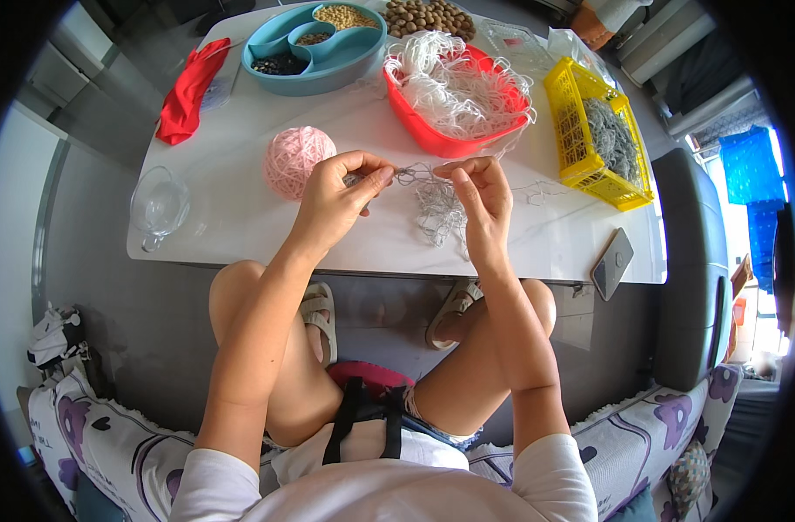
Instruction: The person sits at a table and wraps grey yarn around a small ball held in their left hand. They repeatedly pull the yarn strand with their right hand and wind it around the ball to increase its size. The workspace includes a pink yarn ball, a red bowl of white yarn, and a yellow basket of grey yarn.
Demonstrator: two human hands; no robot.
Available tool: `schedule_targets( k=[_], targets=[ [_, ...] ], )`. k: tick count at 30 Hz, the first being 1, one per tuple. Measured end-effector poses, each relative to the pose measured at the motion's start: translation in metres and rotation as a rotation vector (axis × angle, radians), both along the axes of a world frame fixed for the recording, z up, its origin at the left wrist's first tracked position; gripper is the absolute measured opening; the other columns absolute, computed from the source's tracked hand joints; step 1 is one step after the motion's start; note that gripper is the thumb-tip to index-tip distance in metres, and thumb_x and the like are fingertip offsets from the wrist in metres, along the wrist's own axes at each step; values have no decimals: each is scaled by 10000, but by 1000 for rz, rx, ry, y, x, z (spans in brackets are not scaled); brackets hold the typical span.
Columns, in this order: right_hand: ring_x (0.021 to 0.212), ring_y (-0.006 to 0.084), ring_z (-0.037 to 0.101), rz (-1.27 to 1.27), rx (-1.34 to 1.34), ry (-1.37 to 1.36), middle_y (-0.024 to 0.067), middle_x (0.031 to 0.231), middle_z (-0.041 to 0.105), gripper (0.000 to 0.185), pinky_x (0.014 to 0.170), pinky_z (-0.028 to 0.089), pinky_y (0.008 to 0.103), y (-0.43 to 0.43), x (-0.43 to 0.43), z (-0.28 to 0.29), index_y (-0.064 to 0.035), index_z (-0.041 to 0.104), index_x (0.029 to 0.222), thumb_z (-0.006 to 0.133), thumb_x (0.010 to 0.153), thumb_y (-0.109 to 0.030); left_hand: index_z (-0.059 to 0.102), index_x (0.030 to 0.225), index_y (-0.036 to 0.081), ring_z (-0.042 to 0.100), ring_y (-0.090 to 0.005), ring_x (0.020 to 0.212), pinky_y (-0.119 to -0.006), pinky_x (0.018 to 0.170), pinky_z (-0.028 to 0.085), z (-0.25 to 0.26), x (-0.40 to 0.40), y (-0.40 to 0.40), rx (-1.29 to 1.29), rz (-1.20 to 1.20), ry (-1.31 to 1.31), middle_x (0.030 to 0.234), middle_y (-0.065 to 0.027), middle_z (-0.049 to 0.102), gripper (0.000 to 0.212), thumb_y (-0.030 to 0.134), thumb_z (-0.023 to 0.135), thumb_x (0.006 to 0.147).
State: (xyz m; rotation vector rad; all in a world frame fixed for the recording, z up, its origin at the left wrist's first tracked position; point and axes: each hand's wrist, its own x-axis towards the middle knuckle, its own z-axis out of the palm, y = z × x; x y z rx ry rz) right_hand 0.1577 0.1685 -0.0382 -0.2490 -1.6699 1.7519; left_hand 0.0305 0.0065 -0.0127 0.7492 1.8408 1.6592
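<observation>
Grey yarn is stretched between my two hands above the front of the white table. My left hand (345, 189) pinches it between thumb and forefinger, with a small grey wad of yarn partly hidden in the palm. My right hand (482, 196) grips the strand at the other side, thumb against fingers. Between them the strand forms a knotted or looped tangle (411, 173). Below it a loose clump of grey yarn (439, 212) hangs or lies by my right hand; which, I cannot tell. From there a thin strand runs right to grey yarn (609, 140) in a yellow plastic basket (577, 124).
On the white table (345, 245) are a pink yarn ball (298, 160), a red bowl (430, 138) of white yarn (449, 85), a blue divided tray (316, 83), a glass cup (160, 205), red cloth (192, 94) and nuts (430, 16). A phone (611, 264) overhangs the front edge.
</observation>
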Motion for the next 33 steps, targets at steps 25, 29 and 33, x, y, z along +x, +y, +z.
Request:
schedule_targets(
  k=[25,29,33],
  targets=[
    [894,204,618,-62,539,-169,49,919,688,102,781,482,333,-9,-2,5,-48,691,903,738,818,-77,604,921,12,543,-45,711,-224,584,471,-6,8,1,-54,-105,276,811,15,605,129,141,615,918],
    [871,192,617,-71,510,-149,47,912,691,101,771,479,324,-10,-3,4,-46,684,912,732,827,-73,578,937,44,559,-48,704,-218,548,463,-6,7,1,-34,-123,156,805,8,607,133,176,571,949],
    [846,192,618,-62,509,-153,48,888,692,88,770,479,321,-11,-2,3,-42,680,905,726,834,-66,557,952,71,572,-58,701,-217,530,453,-4,4,-1,40,-105,-48,791,-8,618,128,191,523,977]
  ],
)
